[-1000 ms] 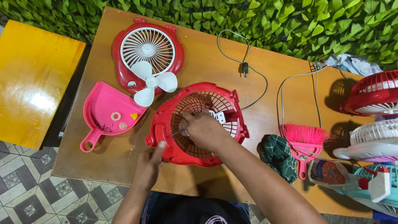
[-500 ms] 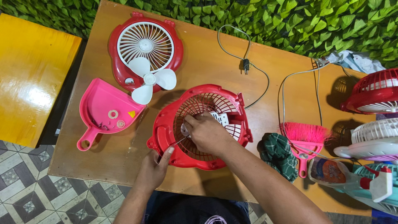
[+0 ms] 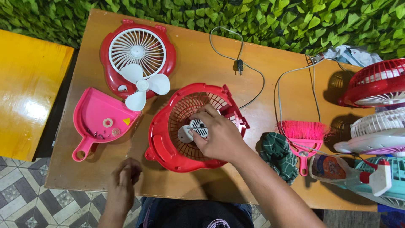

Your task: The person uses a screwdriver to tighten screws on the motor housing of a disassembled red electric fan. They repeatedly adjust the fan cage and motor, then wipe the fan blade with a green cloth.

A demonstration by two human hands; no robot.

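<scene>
The fan housing (image 3: 192,126) is sitting mid-tabletop (image 3: 202,55), with the motor (image 3: 195,129) lying inside it. Behind and to its left the front grille (image 3: 137,55) is lying, the blade (image 3: 142,85) resting on its near edge. The dustpan (image 3: 101,122) is lying left of the housing; the cloth (image 3: 278,154) and brush (image 3: 304,137) are lying right.

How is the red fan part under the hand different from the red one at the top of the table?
The red grille shell under the right hand has a red open mesh, while the red fan housing at the table's far edge has a white round grille. The hand holds a small white motor piece inside the shell; the housing is untouched, with a loose white fan blade lying on its lower edge. Both are red plastic and lie flat.
</scene>
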